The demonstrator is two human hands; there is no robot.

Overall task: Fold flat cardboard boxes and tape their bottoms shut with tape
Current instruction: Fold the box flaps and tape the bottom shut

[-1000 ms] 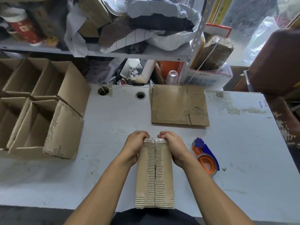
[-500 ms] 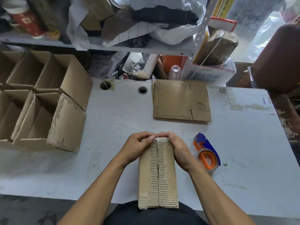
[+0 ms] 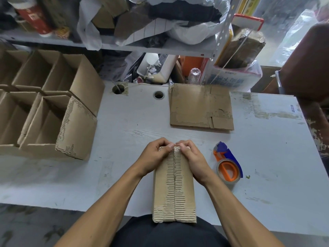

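Note:
A narrow folded cardboard box (image 3: 174, 191) lies bottom up at the table's near edge, its two flaps meeting along a centre seam. My left hand (image 3: 154, 155) and my right hand (image 3: 191, 157) both sit on the box's far end, fingers curled over that edge, thumbs meeting at the seam. A bit of clear tape shows at the seam under my thumbs. The orange and blue tape dispenser (image 3: 227, 166) lies on the table just right of my right hand, untouched. A flat unfolded cardboard box (image 3: 199, 107) lies further back in the middle of the table.
Several open assembled boxes (image 3: 44, 111) stand on the table's left side. The white table (image 3: 124, 132) has two cable holes (image 3: 159, 95) near its back edge. A cluttered shelf (image 3: 142, 47) rises behind. A brown chair (image 3: 306, 65) stands at the right.
My thumbs and fingers have moved inward along the box's far edge until they meet at the centre seam. The box and the tape dispenser stay where they were.

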